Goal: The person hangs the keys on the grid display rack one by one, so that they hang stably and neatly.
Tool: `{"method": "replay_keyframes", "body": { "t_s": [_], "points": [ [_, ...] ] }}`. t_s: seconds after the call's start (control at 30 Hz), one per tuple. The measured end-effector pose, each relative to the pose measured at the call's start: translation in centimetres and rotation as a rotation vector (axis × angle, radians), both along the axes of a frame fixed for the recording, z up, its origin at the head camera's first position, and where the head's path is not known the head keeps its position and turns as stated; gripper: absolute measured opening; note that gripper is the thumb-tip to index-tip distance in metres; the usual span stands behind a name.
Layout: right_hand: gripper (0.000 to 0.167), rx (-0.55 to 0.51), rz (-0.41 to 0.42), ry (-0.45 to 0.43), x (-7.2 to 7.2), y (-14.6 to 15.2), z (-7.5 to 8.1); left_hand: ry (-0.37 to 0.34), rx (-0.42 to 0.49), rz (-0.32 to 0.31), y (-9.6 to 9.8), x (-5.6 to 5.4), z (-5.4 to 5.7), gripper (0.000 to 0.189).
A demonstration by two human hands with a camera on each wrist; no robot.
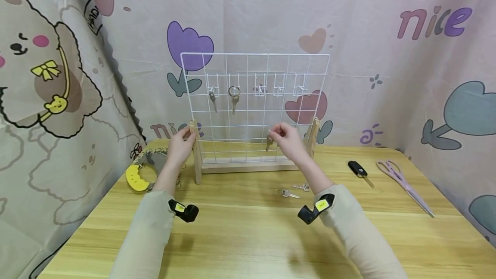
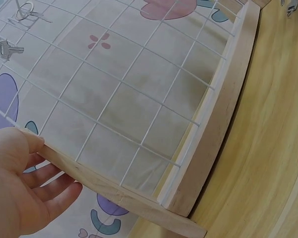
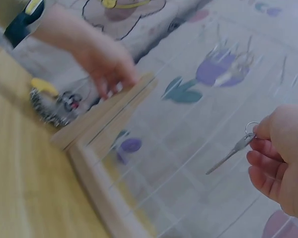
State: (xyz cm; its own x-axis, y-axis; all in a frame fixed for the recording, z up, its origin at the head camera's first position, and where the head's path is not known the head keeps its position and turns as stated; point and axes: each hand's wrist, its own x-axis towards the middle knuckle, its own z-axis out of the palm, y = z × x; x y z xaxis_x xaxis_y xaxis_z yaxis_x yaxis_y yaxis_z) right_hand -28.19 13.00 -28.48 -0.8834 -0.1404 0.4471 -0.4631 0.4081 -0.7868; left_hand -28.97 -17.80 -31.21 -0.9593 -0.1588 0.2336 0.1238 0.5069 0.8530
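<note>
A white wire grid rack (image 1: 253,125) stands upright in a wooden frame (image 1: 248,167). Small white hooks (image 1: 260,91) hang in a row across it, and two keys (image 1: 234,103) dangle from the leftmost ones, one of them on a large ring. My left hand (image 2: 20,183) grips the top of the rack's left wooden post (image 2: 104,191) between thumb and fingers. With thumb and forefinger my right hand (image 1: 287,140) pinches a key (image 3: 232,152) by its small ring, in front of the grid's lower right; the key's blade points down.
Two loose keys (image 1: 288,193) lie on the table before the rack. A black car key (image 1: 358,169) and pink scissors (image 1: 404,186) are at the right. Behind my left forearm lie a yellow curved piece (image 1: 136,178) and a chain (image 1: 149,153). A patterned cloth hangs behind.
</note>
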Motion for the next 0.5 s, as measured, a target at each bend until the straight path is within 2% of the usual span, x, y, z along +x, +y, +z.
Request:
{"method": "replay_keyframes", "body": {
  "t_s": [0.3, 0.5],
  "points": [
    [0.011, 0.0, -0.013, 0.113, 0.3, -1.1, 5.4, 0.008, 0.016, -0.009, -0.1, 0.2, 0.1, 0.048],
    [0.012, -0.044, -0.007, 0.145, 0.3, -2.0, 7.4, 0.018, 0.016, -0.012, -0.1, 0.0, 0.0, 0.048]
  ]
}}
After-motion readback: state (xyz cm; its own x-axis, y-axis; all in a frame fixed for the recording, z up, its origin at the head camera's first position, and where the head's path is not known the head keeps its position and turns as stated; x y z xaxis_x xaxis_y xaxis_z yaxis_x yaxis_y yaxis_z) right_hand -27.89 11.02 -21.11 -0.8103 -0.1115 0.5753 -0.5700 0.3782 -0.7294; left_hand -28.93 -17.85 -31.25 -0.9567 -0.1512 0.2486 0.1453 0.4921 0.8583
